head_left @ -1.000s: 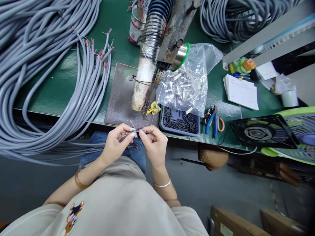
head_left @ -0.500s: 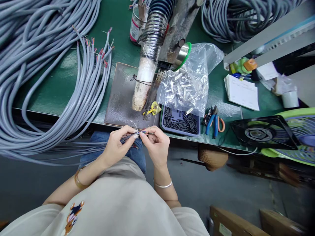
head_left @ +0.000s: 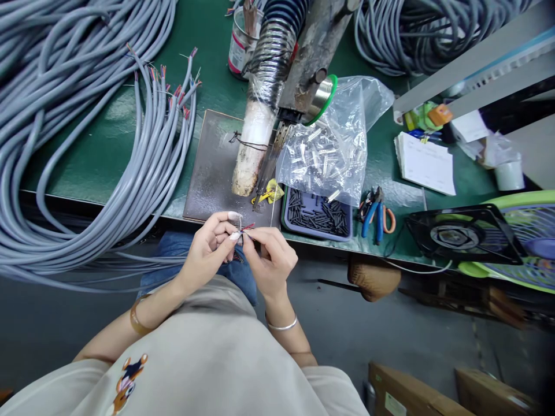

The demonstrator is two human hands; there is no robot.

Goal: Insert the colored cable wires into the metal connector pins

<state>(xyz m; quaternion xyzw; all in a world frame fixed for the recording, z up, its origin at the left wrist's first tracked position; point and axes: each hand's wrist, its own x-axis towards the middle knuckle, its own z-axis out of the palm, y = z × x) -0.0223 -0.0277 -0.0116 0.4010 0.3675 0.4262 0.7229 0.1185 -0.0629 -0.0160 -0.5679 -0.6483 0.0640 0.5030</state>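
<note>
In front of my body, at the bench edge, both hands meet over the end of a grey cable. My left hand [head_left: 212, 242] is closed in a pinch on the cable near its stripped end. My right hand [head_left: 272, 254] pinches the thin coloured wires there, its fingertips close to the left ones. Red wires [head_left: 248, 227] stick out between the fingers, and a pale strand rises by the left index finger. Most of the cable end is hidden by my fingers. Just beyond lies a dark board [head_left: 212, 167] under a soldering fixture [head_left: 273, 162] and a whitish tube [head_left: 251, 150].
Bundled grey cables [head_left: 143, 150] with stripped ends fill the left. Right of the board are a tray [head_left: 318, 216] of small black pieces, a plastic bag [head_left: 325, 150] of metal connectors, blue-handled pliers [head_left: 378, 219], a paper pad [head_left: 425, 164] and a black fan [head_left: 463, 236].
My right hand has shifted slightly left and turned at the wrist. Red wires now show above the fingertips. My left index finger has lifted a little.
</note>
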